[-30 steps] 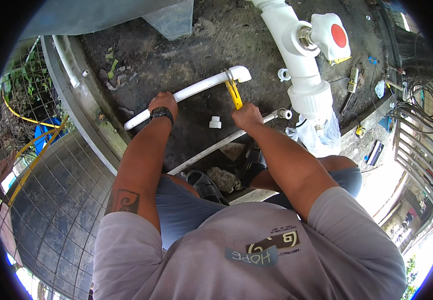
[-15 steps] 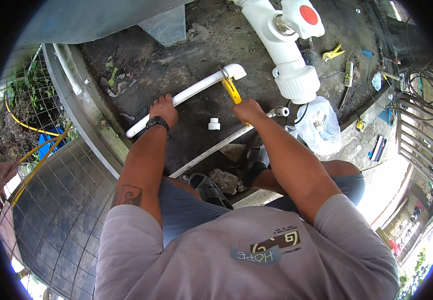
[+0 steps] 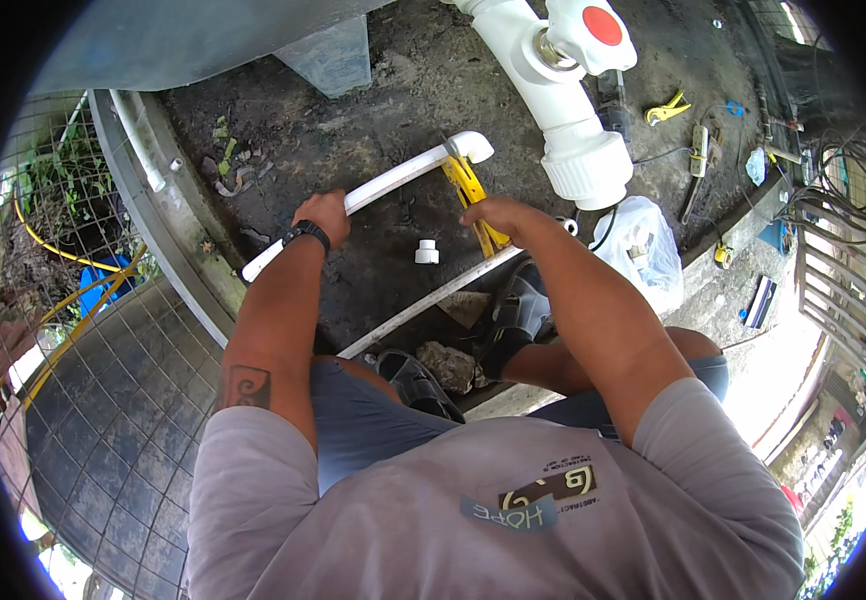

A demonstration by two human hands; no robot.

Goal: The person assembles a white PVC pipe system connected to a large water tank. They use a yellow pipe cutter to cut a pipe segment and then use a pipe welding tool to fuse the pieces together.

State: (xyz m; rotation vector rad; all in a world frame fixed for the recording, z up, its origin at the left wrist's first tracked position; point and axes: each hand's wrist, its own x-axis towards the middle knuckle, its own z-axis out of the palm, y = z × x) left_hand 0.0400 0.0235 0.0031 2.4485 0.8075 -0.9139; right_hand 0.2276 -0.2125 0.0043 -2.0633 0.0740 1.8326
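Note:
My left hand (image 3: 324,218) is closed around a white plastic pipe (image 3: 398,178), which slants up to the right and ends in a white elbow (image 3: 474,147). At the elbow end, the jaws of a yellow pipe cutter (image 3: 464,184) sit around the pipe. My right hand (image 3: 498,217) grips the cutter by its handles, which stand somewhat apart; some fingers are hidden. On the dark ground between my hands stands a small white pipe fitting (image 3: 427,252), touched by neither hand.
A large white valve assembly (image 3: 578,125) with a red-centred knob is at the upper right. Beside it lie a clear plastic bag (image 3: 643,250) and another yellow cutter (image 3: 668,108). A long thin pipe (image 3: 423,303) and a stone (image 3: 446,367) are near my feet. Wire mesh (image 3: 133,420) borders the left.
The cutter's handles have spread wider apart in my right hand. My left hand and the pipe have shifted slightly to the left. The jaws are still around the pipe by the elbow.

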